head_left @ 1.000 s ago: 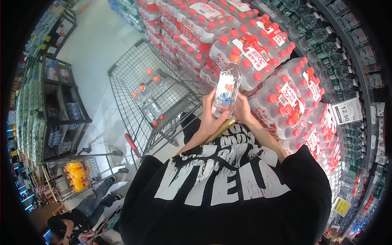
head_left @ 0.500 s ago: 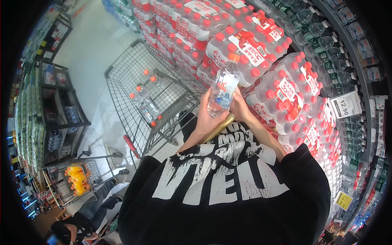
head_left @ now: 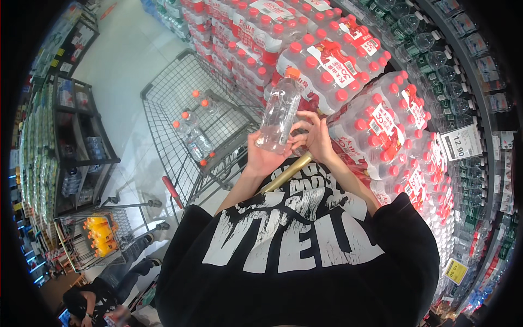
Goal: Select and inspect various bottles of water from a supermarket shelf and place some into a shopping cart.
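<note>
In front of my chest, a clear water bottle [head_left: 279,111] with an orange cap leans with its top tilted away and to the right. My left hand [head_left: 265,158] is closed around its lower part. Beside the bottle's right side, my right hand [head_left: 315,137] has bent, separated fingers, with some tips at the plastic. Whether they press on it is hard to tell. Just below the hands runs a gold-coloured bar [head_left: 286,173]. A wire shopping cart [head_left: 163,103] ahead on the left holds several orange-capped bottles [head_left: 196,143].
Stacked red-capped bottle packs [head_left: 332,65] rise close on the right. Behind them stands a shelf of bottles [head_left: 436,60] with a white price sign [head_left: 462,143]. At lower left are a second cart [head_left: 128,234] with orange bottles [head_left: 102,237] and another person [head_left: 101,300].
The bottle has shifted left and turned, so its printed label no longer faces me. My left hand moved left with it, and my right hand's fingers have loosened and spread.
</note>
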The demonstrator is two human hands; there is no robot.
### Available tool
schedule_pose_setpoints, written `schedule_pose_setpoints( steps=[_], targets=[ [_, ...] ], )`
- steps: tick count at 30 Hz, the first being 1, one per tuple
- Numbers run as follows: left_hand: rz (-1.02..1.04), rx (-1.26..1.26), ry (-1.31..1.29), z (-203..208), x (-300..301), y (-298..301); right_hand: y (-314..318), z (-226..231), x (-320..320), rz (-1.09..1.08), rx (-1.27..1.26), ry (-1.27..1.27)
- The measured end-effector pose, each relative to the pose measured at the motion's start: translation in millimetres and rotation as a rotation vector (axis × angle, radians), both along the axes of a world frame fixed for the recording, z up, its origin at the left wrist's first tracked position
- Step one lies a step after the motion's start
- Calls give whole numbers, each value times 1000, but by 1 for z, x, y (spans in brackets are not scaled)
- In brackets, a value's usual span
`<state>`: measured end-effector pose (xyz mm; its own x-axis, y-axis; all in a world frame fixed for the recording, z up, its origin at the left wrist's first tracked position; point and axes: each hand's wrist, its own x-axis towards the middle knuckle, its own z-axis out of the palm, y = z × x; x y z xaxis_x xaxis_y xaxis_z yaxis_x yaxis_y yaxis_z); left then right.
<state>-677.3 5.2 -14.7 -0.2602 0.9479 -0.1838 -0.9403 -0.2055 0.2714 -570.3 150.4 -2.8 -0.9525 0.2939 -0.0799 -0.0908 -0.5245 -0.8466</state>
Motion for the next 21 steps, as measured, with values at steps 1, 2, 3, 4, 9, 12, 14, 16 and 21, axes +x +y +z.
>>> schedule_pose_setpoints(
  steps=[1, 2, 3, 4, 9, 12, 14, 16, 21],
  targets=[
    [-26, 117, -108, -2, -1, 1, 0, 2, 0, 28, -4, 14],
    [-52, 234, -217, -4, -2, 2, -2, 2, -1, 27, -4, 15],
    [-54, 234, -216, -7, -2, 1, -3, 1, -2, 35, 7, 38],
    [-46, 190, -236, -8, -4, 1, -3, 0, -3, 42, 20, 62],
    [-6, -13, -187, 0, -2, 2, -2, -7, -1, 36, 67, 51],
    [27, 47, -3, 4, 3, 7, -6, -4, -3, -18, 100, 31],
    [221, -167, 506, 5, 11, 11, -9, -2, -8, -60, 126, 24],
    [172, -199, 620, -8, 11, 8, -9, 0, -12, -72, 32, 61],
    [505, -313, 1361, 8, 20, 12, -1, -3, -9, -81, -175, -89]
  ],
)
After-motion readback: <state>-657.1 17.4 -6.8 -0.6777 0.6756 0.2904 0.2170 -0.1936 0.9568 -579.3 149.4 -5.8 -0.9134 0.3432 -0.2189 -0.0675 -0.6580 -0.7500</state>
